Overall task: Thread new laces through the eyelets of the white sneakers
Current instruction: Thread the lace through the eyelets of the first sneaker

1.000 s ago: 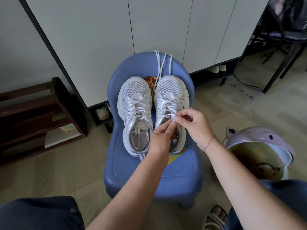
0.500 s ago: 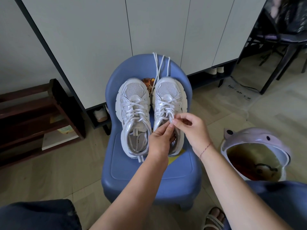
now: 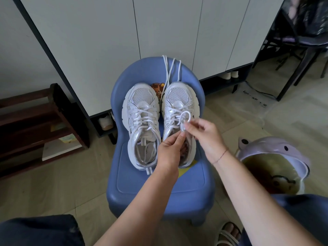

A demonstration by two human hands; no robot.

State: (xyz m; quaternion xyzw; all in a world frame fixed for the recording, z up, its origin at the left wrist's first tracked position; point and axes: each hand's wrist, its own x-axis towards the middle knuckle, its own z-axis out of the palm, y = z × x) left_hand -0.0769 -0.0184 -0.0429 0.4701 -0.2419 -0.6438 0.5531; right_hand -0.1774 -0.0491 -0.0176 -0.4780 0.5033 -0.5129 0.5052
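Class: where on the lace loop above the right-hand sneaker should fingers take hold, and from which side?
Pinch the lace loop at its base, where the strands meet near the right hand, coming from the heel side; its arched top stands free over the right-hand sneaker.

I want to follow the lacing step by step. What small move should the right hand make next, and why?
Probably pull the lace loop away until its slack is gone: the right hand pinches it above the right sneaker, while the left hand steadies the shoe's collar.
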